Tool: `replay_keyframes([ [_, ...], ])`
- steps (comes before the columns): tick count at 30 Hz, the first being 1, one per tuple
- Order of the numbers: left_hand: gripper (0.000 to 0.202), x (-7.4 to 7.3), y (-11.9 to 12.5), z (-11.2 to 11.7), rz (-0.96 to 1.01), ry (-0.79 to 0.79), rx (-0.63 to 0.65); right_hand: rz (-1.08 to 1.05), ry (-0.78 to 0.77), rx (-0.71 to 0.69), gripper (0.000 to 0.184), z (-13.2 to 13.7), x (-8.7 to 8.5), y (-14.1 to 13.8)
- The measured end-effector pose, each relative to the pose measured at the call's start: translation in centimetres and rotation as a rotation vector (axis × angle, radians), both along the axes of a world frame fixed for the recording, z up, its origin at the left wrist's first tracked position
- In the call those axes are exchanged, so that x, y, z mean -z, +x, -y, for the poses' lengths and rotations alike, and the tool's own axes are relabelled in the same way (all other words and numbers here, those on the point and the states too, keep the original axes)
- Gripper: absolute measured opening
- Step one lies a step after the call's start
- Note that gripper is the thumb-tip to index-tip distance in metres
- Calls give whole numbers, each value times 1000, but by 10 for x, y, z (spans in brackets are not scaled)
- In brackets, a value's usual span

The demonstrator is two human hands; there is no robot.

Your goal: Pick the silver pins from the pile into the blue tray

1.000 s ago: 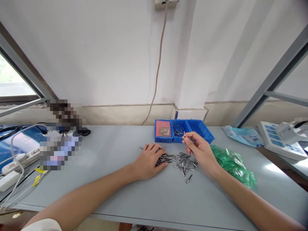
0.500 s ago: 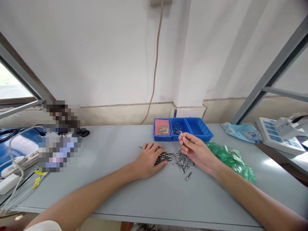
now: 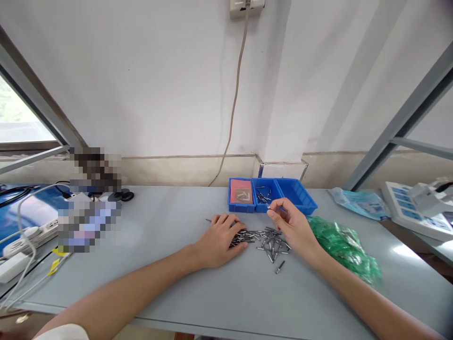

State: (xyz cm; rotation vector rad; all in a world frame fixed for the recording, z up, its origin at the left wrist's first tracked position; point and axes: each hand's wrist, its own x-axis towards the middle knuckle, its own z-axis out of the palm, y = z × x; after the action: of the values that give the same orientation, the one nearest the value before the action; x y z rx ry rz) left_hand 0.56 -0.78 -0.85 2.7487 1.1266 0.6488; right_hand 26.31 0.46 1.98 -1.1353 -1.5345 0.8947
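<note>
My left hand (image 3: 222, 240) lies on the table with its fingers spread, curved around the left side of a pile of small metal pins (image 3: 249, 236). Part of the pile is hidden under its fingers. My right hand (image 3: 288, 223) is raised over the right side of the pile, thumb and index finger pinched on one metal pin (image 3: 269, 207), of which only a bright tip shows. One loose pin (image 3: 280, 267) lies apart, nearer the front. Just behind the right hand, the middle blue bin (image 3: 257, 182) contains several more pins.
Left of the middle bin, a blue bin (image 3: 230, 208) holds a pink sheet and a small clear bag. Another blue bin (image 3: 297, 191) adjoins on the right. A green plastic bag (image 3: 345, 245), a blue packet (image 3: 361, 204) and a power strip (image 3: 406, 208) lie rightward. Cables (image 3: 23, 226) crowd the left.
The view has tilted up slightly. My right hand has turned and drawn a little away from the bins, still pinching the pin. My left hand stays by the pile.
</note>
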Motion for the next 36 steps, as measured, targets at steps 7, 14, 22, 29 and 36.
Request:
replay_keyframes([
  [7, 36, -1, 0, 0, 0, 9, 1, 22, 59, 18, 26, 0, 3, 1],
  [14, 36, -1, 0, 1, -6, 23, -4, 5, -15, -50, 32, 0, 0, 1],
  [22, 36, -1, 1, 1, 5, 13, -12, -294, -285, -229, 35, 7, -7, -4],
  [29, 36, -1, 0, 1, 10, 1, -6, -472, -327, -247, 27, 5, -12, -4],
  [36, 30, -2, 0, 2, 7, -14, -4, -436, -266, -145, 33, 5, -11, -4],
])
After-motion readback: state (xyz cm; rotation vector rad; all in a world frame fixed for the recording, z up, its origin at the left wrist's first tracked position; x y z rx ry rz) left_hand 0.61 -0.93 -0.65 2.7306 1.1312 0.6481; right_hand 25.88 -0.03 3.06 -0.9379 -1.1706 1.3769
